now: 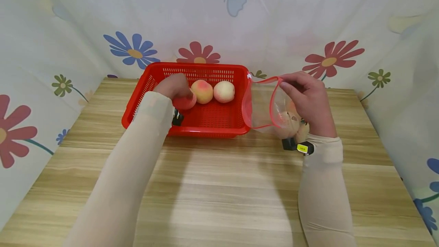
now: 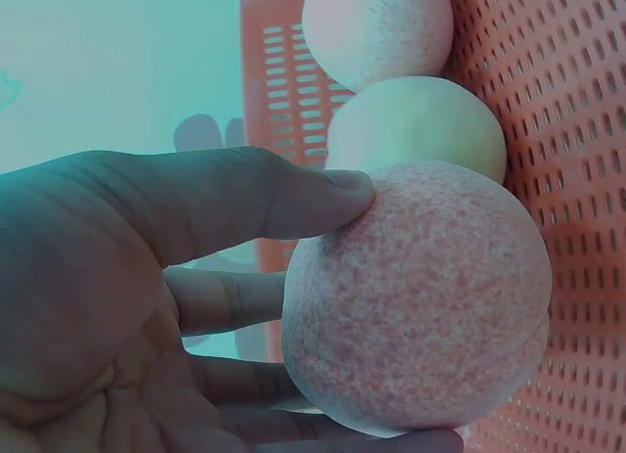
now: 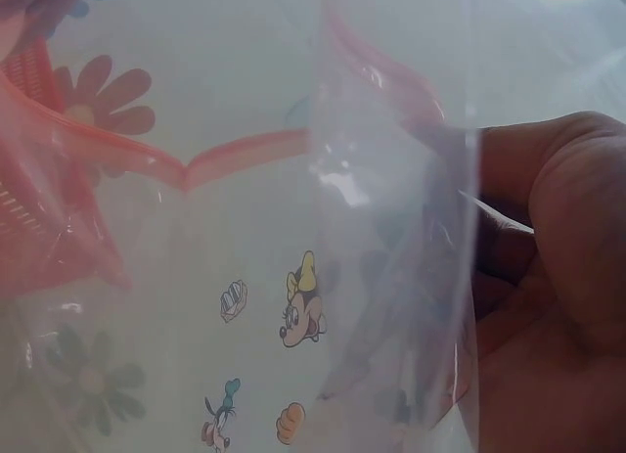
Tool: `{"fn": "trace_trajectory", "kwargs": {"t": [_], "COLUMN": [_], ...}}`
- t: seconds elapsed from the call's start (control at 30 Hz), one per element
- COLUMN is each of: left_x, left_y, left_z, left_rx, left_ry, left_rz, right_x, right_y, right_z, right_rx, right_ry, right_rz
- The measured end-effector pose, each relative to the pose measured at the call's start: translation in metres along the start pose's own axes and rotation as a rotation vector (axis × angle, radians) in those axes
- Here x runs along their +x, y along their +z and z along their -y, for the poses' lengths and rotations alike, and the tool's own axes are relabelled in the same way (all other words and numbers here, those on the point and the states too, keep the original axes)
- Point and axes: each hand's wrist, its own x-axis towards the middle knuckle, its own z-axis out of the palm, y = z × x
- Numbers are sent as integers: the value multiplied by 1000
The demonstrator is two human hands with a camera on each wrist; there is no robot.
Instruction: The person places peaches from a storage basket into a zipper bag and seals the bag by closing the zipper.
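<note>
In the head view my left hand point(image 1: 176, 86) is inside the red plastic basket point(image 1: 205, 129), gripping a reddish peach point(image 1: 185, 102). The left wrist view shows the thumb on top of this speckled peach point(image 2: 421, 296) and fingers beneath it. Beside it in the basket lie a yellow-orange peach point(image 1: 202, 92) and a pale peach point(image 1: 224, 92). My right hand point(image 1: 306, 96) pinches the pink rim of a clear zip bag point(image 1: 262, 106), whose mouth gapes toward the basket. Cartoon prints point(image 3: 305, 306) mark the bag's film. Pale round shapes show at its lower right.
A wood-grain table point(image 1: 226, 186) carries the basket and stretches toward me. Behind it hangs a white cloth point(image 1: 274, 33) printed with flowers and a butterfly. The basket's right rim overlaps the bag's left edge in the head view.
</note>
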Motion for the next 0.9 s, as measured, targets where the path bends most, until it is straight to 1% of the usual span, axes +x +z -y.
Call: {"fn": "trace_trajectory", "kwargs": {"t": [0.27,0.37,0.5,0.77,0.9], "left_x": [-2,-3,-8,-21,-28], "left_y": [-1,-1,-1,0,0], "left_z": [-5,-8,-11,-21,-27], "left_rx": [65,87,99,78,88], "left_ry": [24,36,77,151,190], "left_rz": [7,0,-18,-56,-61], "right_x": [1,1,1,1,1], "right_y": [0,0,0,0,0], "right_z": [1,0,0,1,2], "right_rx": [-5,5,2,2,-2], "right_ry": [-4,-7,-6,-15,-14], "right_rz": [-2,-3,-4,-3,-2]}}
